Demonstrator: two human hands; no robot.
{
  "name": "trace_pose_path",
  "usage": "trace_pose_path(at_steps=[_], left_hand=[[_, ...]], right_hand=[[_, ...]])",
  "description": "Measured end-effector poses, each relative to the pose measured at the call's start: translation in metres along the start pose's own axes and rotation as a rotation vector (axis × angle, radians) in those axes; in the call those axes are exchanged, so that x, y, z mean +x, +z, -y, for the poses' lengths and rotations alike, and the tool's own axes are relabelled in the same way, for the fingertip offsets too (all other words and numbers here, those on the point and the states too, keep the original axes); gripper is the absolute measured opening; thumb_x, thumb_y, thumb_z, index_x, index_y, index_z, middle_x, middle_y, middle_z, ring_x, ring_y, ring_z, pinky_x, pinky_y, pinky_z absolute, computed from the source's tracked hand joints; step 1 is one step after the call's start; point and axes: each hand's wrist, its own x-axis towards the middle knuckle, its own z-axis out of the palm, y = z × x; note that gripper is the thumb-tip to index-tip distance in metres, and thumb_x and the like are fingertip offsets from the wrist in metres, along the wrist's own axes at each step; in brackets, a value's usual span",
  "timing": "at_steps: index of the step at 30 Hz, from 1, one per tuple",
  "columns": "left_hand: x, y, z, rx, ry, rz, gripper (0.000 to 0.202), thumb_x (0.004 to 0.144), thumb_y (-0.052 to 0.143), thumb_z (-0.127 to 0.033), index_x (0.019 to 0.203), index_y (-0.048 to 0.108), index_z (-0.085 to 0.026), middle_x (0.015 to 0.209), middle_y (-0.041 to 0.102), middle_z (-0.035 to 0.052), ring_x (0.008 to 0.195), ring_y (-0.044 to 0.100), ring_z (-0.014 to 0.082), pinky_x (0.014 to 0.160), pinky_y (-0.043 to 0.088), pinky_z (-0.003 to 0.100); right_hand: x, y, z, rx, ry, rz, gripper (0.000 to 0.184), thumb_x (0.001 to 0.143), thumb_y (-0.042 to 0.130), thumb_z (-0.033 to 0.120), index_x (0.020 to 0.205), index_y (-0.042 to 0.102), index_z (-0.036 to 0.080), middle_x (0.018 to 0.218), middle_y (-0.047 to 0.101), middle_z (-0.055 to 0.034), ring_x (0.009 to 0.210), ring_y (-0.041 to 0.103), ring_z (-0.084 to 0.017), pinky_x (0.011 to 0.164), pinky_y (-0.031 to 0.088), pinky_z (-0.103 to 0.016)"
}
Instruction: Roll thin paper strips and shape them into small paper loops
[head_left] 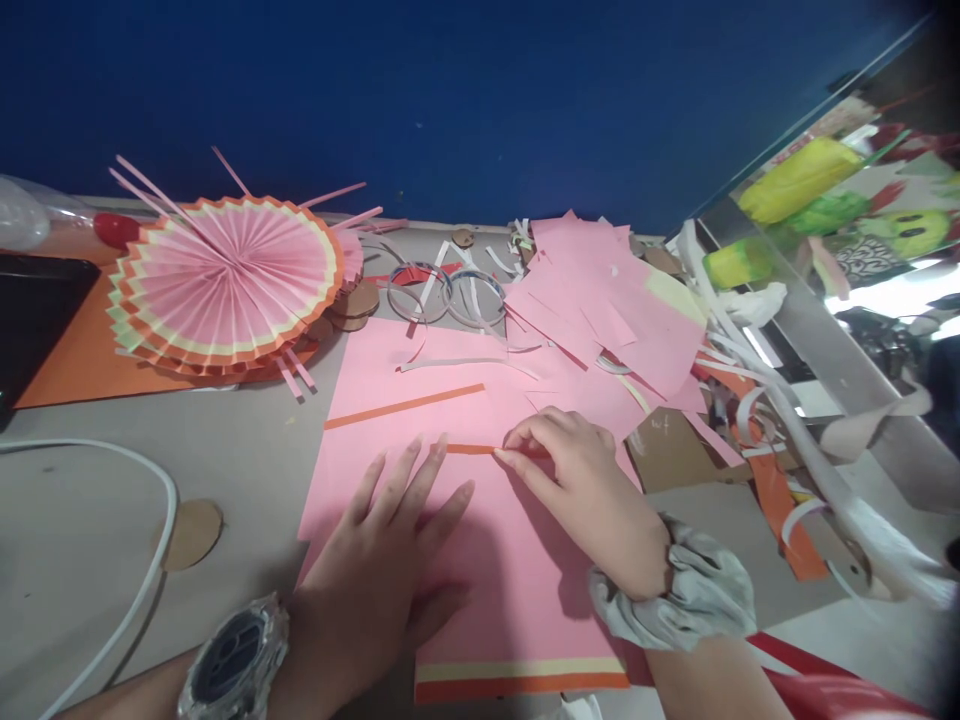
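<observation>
The pink sheet (510,580) is pressed flat on the counter (240,470) by the left hand (390,560), its grip spread wide, evidently to prevent shifting. The orange strip (472,449) is pinched at its end in the narrow grip of the right hand (581,490) and lies on the sheet, just beyond the left fingertips.

Clear-cased wristwatch (234,660) on left wrist, grey scrunchie (679,595) on right

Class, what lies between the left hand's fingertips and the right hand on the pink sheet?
Head view: a short orange strip lies on the pink sheet there; the right hand pinches one end, the left hand lies flat.
</observation>
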Motion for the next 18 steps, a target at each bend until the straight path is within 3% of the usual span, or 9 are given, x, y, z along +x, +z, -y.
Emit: trace_pose_path(at_steps=[6,11,14,18], left_hand=[[0.000,-0.002,0.001,-0.017,0.002,0.039,0.065,0.085,0.036,-0.059,0.139,0.028,-0.024,0.149,0.010,0.0150,0.134,0.010,0.0361,0.105,0.015,0.053],[0.001,-0.003,0.000,-0.038,-0.003,0.059,0.065,0.085,0.035,-0.058,0.139,0.027,-0.024,0.149,0.008,0.0145,0.135,0.009,0.0351,0.106,0.014,0.053],[0.002,-0.004,-0.001,-0.036,-0.003,0.043,0.067,0.083,0.039,-0.058,0.139,0.028,-0.022,0.149,0.009,0.0164,0.134,0.008,0.0359,0.106,0.014,0.054],[0.001,-0.003,-0.003,-0.049,-0.008,0.024,0.068,0.082,0.043,-0.057,0.138,0.030,-0.020,0.148,0.011,0.0183,0.134,0.010,0.0377,0.105,0.016,0.054]], right_hand=[[-0.003,-0.011,0.011,0.019,-0.042,0.038,0.010,0.088,0.044,0.027,0.080,0.049,0.023,0.086,0.058,0.0005,0.084,0.051,-0.018,0.080,0.033,-0.036],[-0.005,-0.020,0.017,0.097,0.121,0.136,0.011,0.089,0.041,0.031,0.085,0.048,0.025,0.079,0.061,0.0035,0.066,0.055,-0.014,0.060,0.036,-0.027],[-0.003,-0.024,0.015,0.076,0.178,0.164,0.014,0.087,0.043,0.033,0.080,0.051,0.024,0.076,0.062,0.0030,0.065,0.055,-0.015,0.059,0.037,-0.027],[-0.004,-0.022,0.010,0.214,0.180,0.274,0.023,0.089,0.038,0.035,0.072,0.047,0.022,0.067,0.055,0.0037,0.062,0.051,-0.013,0.057,0.037,-0.025]])
